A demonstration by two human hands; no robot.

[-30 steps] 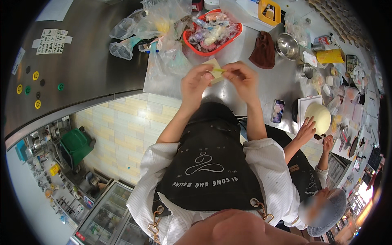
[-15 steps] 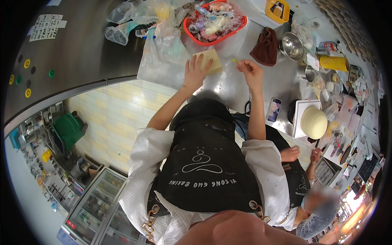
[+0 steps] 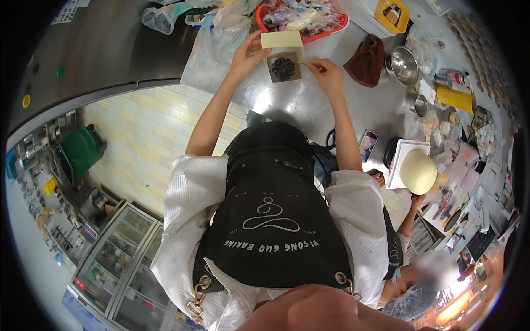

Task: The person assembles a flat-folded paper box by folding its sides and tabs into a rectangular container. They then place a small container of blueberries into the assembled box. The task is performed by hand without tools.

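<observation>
A small cardboard box stands open on the steel table, its pale yellow lid tipped back at the far side. Inside sits a round cluster of dark blue, berry-like balls. My left hand grips the lid at its left edge, fingers behind and thumb nearer me. To the right of the box, my right hand pinches a thin, light green strip, whose tip reaches the box's right rim. What kind of strip it is, I cannot tell.
Beyond the box lies a red basket of crumpled plastic, with plastic bags to its left. A brown cloth, metal bowl, phone and pale round cake are on the right. A co-worker's hand is beside the cake.
The box's lid has been lifted, showing the dark cluster inside. My left hand has moved from the lid's top to its left edge. My right hand has brought the green strip left.
</observation>
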